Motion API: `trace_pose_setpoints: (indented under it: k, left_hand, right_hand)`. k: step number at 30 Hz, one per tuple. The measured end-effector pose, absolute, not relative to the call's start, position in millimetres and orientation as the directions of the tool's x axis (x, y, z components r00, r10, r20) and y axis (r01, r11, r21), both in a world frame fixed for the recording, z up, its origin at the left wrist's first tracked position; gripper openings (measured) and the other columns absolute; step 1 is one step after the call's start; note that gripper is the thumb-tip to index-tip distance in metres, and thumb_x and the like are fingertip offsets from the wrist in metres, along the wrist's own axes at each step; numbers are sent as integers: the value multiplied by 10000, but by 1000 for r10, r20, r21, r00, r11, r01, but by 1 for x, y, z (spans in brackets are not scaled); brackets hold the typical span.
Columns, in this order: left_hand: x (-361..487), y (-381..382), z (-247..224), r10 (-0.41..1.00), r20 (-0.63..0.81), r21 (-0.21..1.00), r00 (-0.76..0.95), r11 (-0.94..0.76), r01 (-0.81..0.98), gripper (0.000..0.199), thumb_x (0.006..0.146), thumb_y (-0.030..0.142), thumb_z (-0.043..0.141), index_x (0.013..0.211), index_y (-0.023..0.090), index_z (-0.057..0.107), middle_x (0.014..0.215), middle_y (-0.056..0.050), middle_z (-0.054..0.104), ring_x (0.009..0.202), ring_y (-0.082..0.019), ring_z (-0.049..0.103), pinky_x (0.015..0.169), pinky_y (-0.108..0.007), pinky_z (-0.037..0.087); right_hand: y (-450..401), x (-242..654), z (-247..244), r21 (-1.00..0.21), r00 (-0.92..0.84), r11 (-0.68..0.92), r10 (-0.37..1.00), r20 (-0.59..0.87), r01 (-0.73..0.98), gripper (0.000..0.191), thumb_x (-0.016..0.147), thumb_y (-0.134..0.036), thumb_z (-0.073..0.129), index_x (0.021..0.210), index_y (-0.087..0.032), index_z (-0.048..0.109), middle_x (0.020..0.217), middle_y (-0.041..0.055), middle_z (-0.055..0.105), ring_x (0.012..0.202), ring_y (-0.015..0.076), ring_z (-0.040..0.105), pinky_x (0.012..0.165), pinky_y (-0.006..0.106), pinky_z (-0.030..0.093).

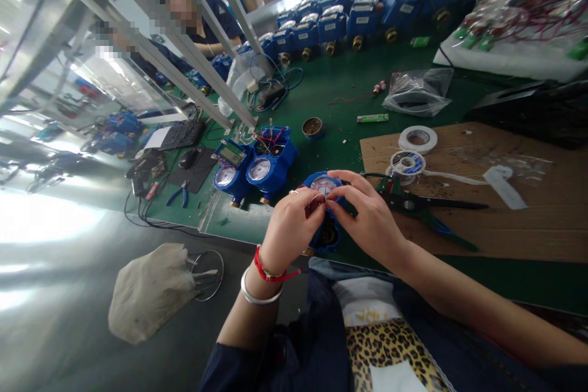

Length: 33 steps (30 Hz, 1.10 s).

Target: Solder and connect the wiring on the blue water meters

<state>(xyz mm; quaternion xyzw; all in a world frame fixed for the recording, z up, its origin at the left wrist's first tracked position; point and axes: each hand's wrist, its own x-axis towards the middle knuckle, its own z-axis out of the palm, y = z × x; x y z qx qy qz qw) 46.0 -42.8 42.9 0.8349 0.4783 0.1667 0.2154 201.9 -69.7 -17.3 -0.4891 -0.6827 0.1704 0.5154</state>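
At the table's near edge, a blue water meter [327,239] with a round clear dial lies under both hands. My left hand [294,220] is closed in a pinch over the meter, with a thin wire [316,197] at its fingertips. My right hand [367,217] pinches at the same wire from the other side, its fingertips meeting the left ones. The fingers partly hide the dial and the wire ends. Just left stand two more blue meters, one with a display [231,154] and one with an open top [271,162] showing coloured wires.
Large green-handled scissors [408,203], a solder spool [407,164] and a white tape roll [418,139] lie on cardboard [542,214] at right. Blue pliers [178,195] lie left. Behind are a small tin [313,127], a battery [373,117] and rows of meters. A co-worker sits beyond the frame posts.
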Motion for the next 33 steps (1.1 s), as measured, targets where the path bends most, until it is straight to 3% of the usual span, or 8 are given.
trace_pose_setpoints:
  k: [9, 17, 24, 33]
  left_hand:
    - [44, -43, 40, 878, 90, 525, 471, -443, 726, 107, 881, 158, 543, 837, 179, 639, 793, -11, 642, 724, -144, 569, 668, -256, 410]
    - [47, -43, 43, 839, 85, 480, 537, -507, 716, 77, 854, 140, 573, 826, 183, 630, 773, -11, 623, 732, -154, 566, 665, -260, 404]
    - [48, -43, 44, 876, 84, 519, 476, -446, 729, 100, 865, 154, 559, 807, 179, 636, 752, -5, 630, 689, -138, 565, 640, -251, 403]
    - [51, -45, 45, 898, 37, 523, 439, -392, 757, 118, 882, 165, 538, 786, 166, 607, 769, -12, 617, 703, -141, 549, 640, -255, 391]
  right_hand:
    - [-68, 203, -18, -702, -7, 489, 823, 568, 517, 90, 854, -126, 566, 890, -204, 592, 1247, 117, 611, 1205, 240, 544, 1057, 491, 429]
    - [-71, 202, -17, -762, 30, 444, 855, 517, 472, 92, 826, -128, 568, 834, -218, 579, 1225, 98, 623, 1192, 247, 554, 1030, 495, 453]
    - [-75, 201, -18, -770, 39, 428, 863, 504, 474, 91, 825, -121, 570, 824, -212, 558, 1214, 114, 622, 1186, 245, 561, 1037, 493, 447]
    - [-77, 204, -21, -707, -37, 541, 805, 592, 455, 104, 853, -107, 549, 872, -210, 551, 1253, 119, 593, 1247, 244, 517, 1073, 502, 416]
